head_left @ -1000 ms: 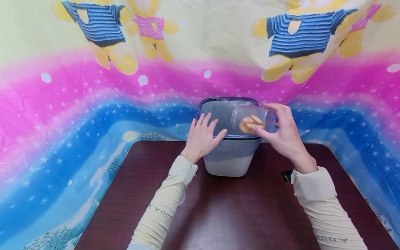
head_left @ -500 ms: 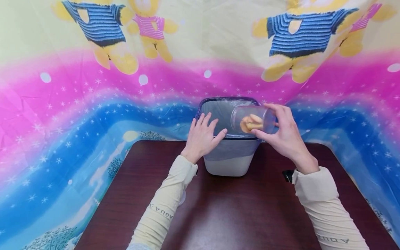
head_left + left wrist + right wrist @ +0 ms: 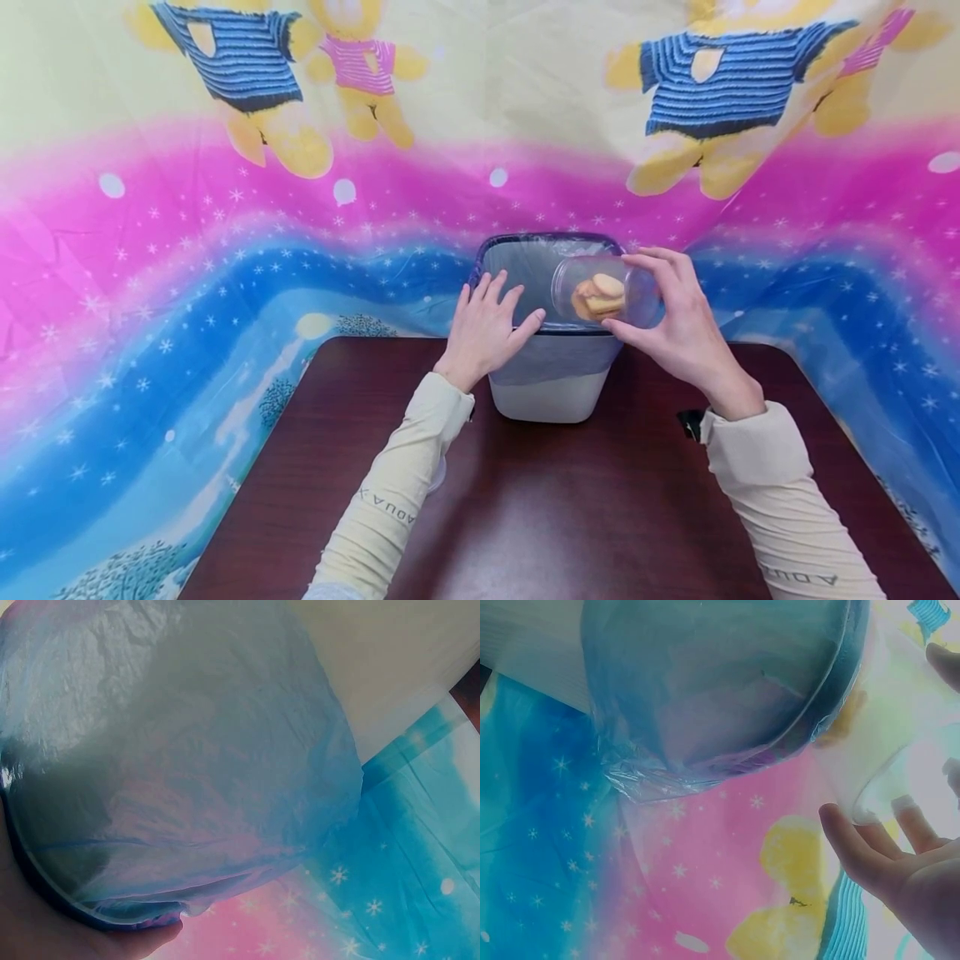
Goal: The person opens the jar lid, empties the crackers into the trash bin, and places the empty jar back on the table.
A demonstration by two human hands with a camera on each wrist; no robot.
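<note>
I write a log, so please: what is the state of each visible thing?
Bin: upright, open
Bag: lining bin, folded over rim
Clear cup: tipped sideways
Beige pieces: inside cup
Left hand: fingers spread at rim
Right hand: grips cup
Clear object by left sleeve: mostly hidden

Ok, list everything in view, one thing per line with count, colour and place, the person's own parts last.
Table: one, dark red-brown, lower part of the head view
Cloth: one, mainly pink, blue and cream, behind the table
Bin: one, off-white, far part of the table
Liner: one, translucent bluish, inside the bin and over its rim
Cup: one, clear, tipped over the bin's right side
Food pieces: several, tan, inside the cup
Sleeves: two, cream, along the forearms
Left hand: one, bare, at the bin's left rim
Right hand: one, bare, holding the cup
</note>
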